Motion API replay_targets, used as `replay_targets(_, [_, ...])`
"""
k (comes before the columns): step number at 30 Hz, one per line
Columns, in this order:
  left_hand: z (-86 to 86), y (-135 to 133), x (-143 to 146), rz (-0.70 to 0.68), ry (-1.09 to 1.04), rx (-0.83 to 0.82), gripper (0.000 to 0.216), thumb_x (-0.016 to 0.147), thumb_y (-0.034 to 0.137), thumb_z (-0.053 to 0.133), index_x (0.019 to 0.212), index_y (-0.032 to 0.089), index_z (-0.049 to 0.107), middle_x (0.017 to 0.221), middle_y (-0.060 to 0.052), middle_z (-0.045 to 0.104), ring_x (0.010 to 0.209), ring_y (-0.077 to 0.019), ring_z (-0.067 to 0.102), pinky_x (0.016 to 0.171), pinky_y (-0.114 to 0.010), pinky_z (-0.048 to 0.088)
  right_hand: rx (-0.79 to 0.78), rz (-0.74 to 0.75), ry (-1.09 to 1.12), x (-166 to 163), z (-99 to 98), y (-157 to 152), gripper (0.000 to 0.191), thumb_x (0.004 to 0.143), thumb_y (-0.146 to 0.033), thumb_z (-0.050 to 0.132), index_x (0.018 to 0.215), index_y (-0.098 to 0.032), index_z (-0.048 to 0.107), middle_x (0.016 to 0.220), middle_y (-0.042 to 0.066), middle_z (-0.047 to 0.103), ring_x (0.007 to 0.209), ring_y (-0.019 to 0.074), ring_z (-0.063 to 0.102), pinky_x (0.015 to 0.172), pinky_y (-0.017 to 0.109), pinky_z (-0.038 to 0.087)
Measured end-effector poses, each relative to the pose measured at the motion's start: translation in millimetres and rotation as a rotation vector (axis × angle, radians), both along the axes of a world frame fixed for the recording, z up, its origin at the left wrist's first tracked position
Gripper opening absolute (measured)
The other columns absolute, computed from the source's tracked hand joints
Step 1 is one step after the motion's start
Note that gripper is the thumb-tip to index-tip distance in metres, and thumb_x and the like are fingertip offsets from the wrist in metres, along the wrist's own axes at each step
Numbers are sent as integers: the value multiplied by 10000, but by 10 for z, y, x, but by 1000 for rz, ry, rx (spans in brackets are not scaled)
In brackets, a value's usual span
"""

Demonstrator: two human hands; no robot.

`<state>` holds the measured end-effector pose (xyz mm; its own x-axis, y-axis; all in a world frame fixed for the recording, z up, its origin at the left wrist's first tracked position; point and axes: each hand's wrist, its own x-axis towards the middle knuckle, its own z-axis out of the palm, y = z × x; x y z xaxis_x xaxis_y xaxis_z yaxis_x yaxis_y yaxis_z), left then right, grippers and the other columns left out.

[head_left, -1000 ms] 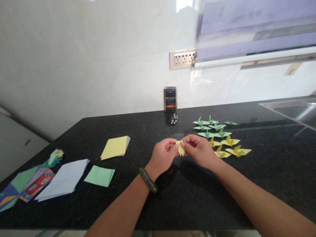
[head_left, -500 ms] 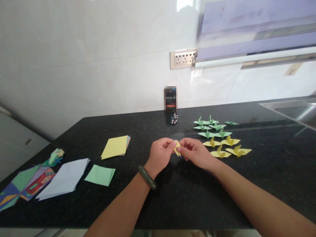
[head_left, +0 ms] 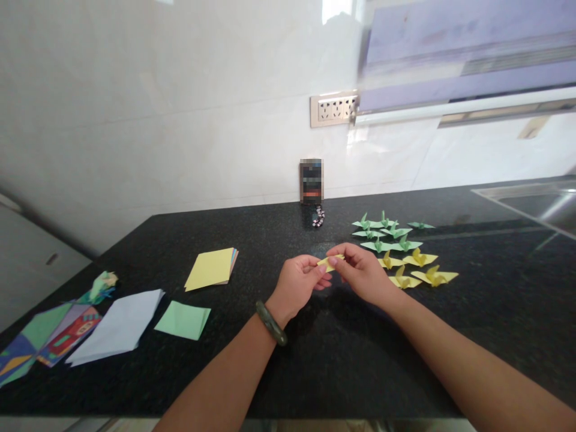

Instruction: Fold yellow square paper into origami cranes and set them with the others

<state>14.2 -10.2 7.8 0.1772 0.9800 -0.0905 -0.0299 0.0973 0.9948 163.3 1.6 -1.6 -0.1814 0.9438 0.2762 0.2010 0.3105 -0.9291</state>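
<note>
Between my two hands is a small folded piece of yellow origami paper (head_left: 330,263), held above the dark counter. My left hand (head_left: 300,282), with a dark green bangle (head_left: 270,324) at the wrist, pinches its left end. The right end is gripped by the thumb and fingers of my right hand (head_left: 360,269). Fingers cover part of the paper, so its exact fold is hard to make out. Just beyond my right hand sit several yellow paper cranes (head_left: 435,276), with rows of green paper cranes (head_left: 378,245) behind them.
On the left lie a yellow-topped stack of square paper (head_left: 209,269), a green sheet (head_left: 182,320), white sheets (head_left: 119,327) and a colourful packet (head_left: 67,336). A blurred upright phone-like object (head_left: 311,181) leans on the wall, a beaded strap (head_left: 318,216) beside it. A sink edge (head_left: 517,207) is at right.
The yellow paper has turned from pointing downward to lying nearly sideways between my fingers. My right hand has shifted slightly up and left over it.
</note>
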Motion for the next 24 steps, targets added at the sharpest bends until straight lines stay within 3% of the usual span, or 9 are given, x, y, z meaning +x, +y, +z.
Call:
replay_targets(3, [4,-25,38,8,-83,0,214,730,315,633,766,119,555,612,-21,648,561,-104,621,561,-210,484,-159,53,283,-72,-20,-22,353,677,-398,672,927,-182,544,637,-38,530,488,89,453,433,216,372])
replay_targets(5, [-13,-39,62,-14,-113,8,218,743,324,619,779,127,533,608,-20,650,573,-117,633,567,-221,489,-204,79,353,-113,-32,-38,303,632,-394,713,751,-162,558,589,-37,522,484,80,445,439,214,371])
replay_targets(9, [-93,-37,70,-44,-29,85,177,750,296,606,774,126,563,655,-32,668,597,-118,631,586,-229,494,-202,24,367,-135,-29,-54,304,614,-390,726,580,-149,544,530,-38,519,462,64,414,431,206,346])
replay_targets(14, [-166,-13,37,-98,59,181,176,741,303,607,725,131,637,686,-35,678,636,-136,632,632,-261,508,-233,93,350,-114,-10,-54,267,601,-350,743,632,-142,578,509,-45,531,437,60,426,425,201,333])
replay_targets(18, [-123,-27,29,-118,72,152,171,708,286,638,668,120,644,626,-34,666,581,-133,616,597,-264,507,-241,154,363,-104,-10,-73,287,607,-330,745,567,-149,527,500,-41,526,451,77,467,448,217,370])
replay_targets(24, [-43,-62,23,-173,64,139,181,684,298,656,650,120,648,586,-25,643,527,-114,584,554,-248,494,-174,104,370,-97,-16,-109,359,632,-347,724,491,-168,447,458,-53,461,413,73,417,404,219,347])
